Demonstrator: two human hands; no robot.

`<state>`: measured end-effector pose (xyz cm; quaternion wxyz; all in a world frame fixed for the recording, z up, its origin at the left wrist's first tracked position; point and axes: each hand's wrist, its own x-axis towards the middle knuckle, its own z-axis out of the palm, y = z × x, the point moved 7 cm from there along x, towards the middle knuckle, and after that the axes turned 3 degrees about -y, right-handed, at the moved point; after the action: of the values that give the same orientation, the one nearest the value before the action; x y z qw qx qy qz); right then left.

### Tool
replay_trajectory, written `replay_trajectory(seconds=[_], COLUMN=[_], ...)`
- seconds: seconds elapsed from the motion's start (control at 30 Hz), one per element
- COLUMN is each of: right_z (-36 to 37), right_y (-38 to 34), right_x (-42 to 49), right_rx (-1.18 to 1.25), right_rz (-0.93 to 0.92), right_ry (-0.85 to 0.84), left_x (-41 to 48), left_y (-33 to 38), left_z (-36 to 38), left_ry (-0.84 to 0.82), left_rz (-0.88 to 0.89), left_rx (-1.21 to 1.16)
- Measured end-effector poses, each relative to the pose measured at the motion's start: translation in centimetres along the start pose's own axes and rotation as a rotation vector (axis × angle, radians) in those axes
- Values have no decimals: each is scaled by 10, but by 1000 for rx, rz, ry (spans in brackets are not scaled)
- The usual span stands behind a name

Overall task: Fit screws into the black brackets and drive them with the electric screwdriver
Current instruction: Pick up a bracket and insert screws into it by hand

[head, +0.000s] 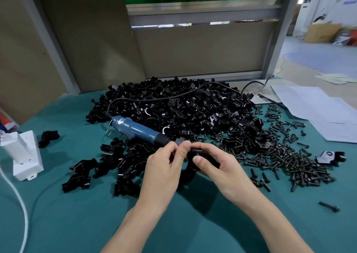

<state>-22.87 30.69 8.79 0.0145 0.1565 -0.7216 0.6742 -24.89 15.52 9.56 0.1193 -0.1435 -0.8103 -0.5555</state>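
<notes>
Teal table (77,223): brackets (183,105), screws (289,160) (screwdriver (135,129) too)

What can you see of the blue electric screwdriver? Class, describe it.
The electric screwdriver has a blue, plastic-looking barrel, a label near its rear and a black collar in front. It lies on its side, slanting across the green cloth against the pile of black brackets. A black cable leaves its rear and loops over the pile. No hand holds it; its bit is hidden near the left hand.
</notes>
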Motion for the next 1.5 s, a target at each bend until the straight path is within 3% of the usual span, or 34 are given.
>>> replay_trajectory(seconds=[0.6,0.93,1.13,1.37,1.5], right_z=[-2,-3,-3,-5,-4], right_y=[2,2,7,2,4], right_x=[2,2,2,2,2], right_rx=[108,115,25,11,46], right_rz=[26,27,55,34,45], right_ry=[9,45,44,57,41], left_x=[1,2,1,0,-2], left_y=[4,5,4,14,12], left_z=[0,3,-4,-2,-6], left_ry=[-66,-152,-101,-136,-126], left_rz=[64,-35,-39,-20,24], left_rx=[100,-107,41,-38,252])
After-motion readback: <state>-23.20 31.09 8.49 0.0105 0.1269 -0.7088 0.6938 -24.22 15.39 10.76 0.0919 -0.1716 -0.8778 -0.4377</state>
